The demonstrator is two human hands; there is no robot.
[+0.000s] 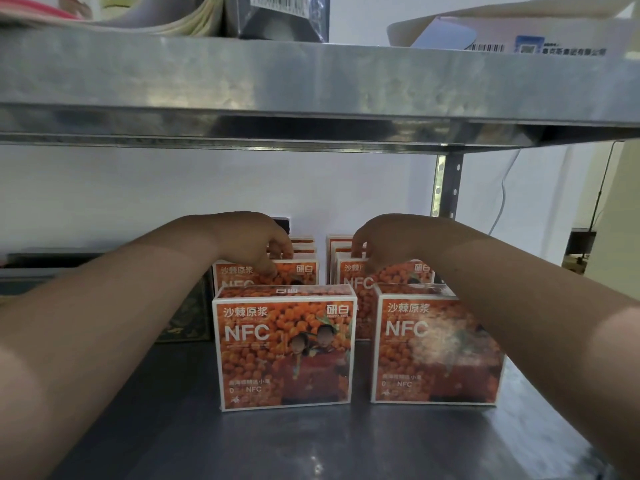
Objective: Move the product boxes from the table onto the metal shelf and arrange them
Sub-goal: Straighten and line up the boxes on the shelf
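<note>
Head view: arms outstretched; left grip [257, 247] clasps left-row box [294, 277], right grip [378, 247] clasps right-row box [401, 277].

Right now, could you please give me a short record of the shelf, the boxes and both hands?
Place: metal shelf, beneath an upper board
Boxes: orange NFC cartons, upright, in two rows running front to back
Front pair: front left box and front right box, standing apart, untouched
Left hand: grips the top of the second left box
Right hand: grips the top of the second right box
Further back: more cartons in both rows, count unclear
</note>
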